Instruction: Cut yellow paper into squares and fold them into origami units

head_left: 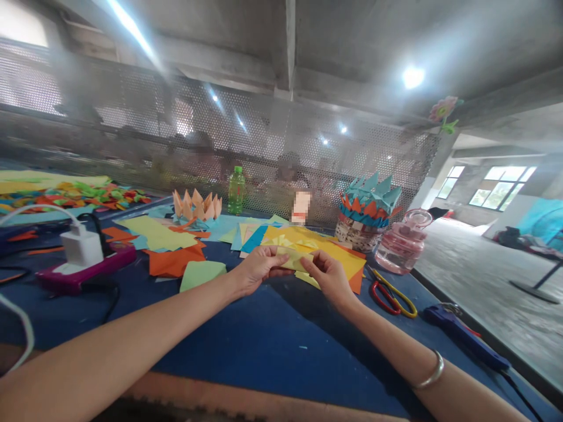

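Observation:
A small folded piece of pale yellow paper (pixel 294 259) is held level between my two hands, over the middle of the table. My left hand (pixel 259 271) pinches its left end, thumb on top. The right end is gripped by my right hand (pixel 328 274) between thumb and fingers. Just behind lie yellow paper sheets (pixel 347 252) with small pale yellow folded pieces (pixel 285 240) on them. Red and yellow-handled scissors (pixel 393 296) rest to the right of my right hand. Left of my left hand lies a light green sheet (pixel 201 274).
A blue glue gun (pixel 466 337) lies near the table's right edge. A pink water bottle (pixel 401 246), a basket of folded paper (pixel 363 225), a green bottle (pixel 236 190) and a peach paper ring (pixel 197 206) stand behind. A purple power strip (pixel 85 269) with cords sits left.

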Demonstrator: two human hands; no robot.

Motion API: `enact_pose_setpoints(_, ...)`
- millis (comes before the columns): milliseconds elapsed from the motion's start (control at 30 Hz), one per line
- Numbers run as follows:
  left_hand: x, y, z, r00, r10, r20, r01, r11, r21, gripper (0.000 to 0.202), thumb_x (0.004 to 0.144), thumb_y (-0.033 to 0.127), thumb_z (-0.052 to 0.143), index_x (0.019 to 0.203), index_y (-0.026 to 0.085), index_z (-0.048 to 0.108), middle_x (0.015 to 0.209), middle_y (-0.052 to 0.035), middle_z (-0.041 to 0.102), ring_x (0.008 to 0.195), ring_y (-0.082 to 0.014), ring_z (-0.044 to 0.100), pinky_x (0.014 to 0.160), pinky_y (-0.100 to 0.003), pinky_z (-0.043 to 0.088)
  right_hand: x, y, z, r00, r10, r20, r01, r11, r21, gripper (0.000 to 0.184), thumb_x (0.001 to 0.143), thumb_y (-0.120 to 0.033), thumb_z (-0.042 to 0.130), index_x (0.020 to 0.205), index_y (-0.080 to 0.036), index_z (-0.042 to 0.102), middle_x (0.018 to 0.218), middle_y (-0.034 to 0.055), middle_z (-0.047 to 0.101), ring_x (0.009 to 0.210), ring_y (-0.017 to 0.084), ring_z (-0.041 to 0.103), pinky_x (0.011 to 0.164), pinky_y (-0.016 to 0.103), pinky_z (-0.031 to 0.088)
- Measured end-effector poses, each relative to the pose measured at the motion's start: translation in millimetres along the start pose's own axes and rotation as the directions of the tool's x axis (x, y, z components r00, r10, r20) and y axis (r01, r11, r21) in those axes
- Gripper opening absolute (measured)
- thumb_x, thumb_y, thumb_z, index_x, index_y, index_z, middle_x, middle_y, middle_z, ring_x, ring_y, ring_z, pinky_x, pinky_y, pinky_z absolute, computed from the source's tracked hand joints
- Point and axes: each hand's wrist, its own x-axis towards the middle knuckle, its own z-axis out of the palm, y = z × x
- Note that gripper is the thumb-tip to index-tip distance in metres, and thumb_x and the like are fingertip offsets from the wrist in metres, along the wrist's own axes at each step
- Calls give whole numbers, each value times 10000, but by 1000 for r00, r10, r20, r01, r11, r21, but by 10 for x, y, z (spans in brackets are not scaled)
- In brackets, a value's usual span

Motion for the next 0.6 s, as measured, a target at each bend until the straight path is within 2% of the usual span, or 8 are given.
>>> enact_pose_setpoints(200, -3, 4, 7, 1000, 7, -11, -7, 1000, 19, 116, 685, 170, 763, 790, 130, 734, 826, -59, 732, 723, -151, 667, 695, -236, 533, 4, 33, 3, 1000, -3, 24, 3, 1000, -24, 397, 735, -560, 642, 651, -190, 524, 594, -25, 537, 531, 110, 456, 497, 227, 331)
enact_pose_setpoints(400, 8, -27, -2, 999, 46, 30, -47, 998, 43, 196, 635, 249, 802, 775, 131, 731, 808, -62, 728, 781, -166, 659, 737, -244, 515, 3, 81, -5, 995, 43, 86, -37, 997, -72, 337, 722, -500, 674, 754, -164, 666, 678, 11, 634, 585, 134, 522, 530, 235, 364)
enact_pose_setpoints(600, 13, -69, 2, 995, 71, 71, -76, 994, 79, 286, 588, 344, 829, 746, 128, 727, 767, -59, 715, 737, -150, 641, 788, -259, 486, -19, 86, 15, 992, 84, 90, -77, 994, -78, 379, 709, -525, 661, 707, -147, 699, 616, 12, 624, 540, 125, 494, 488, 228, 337)
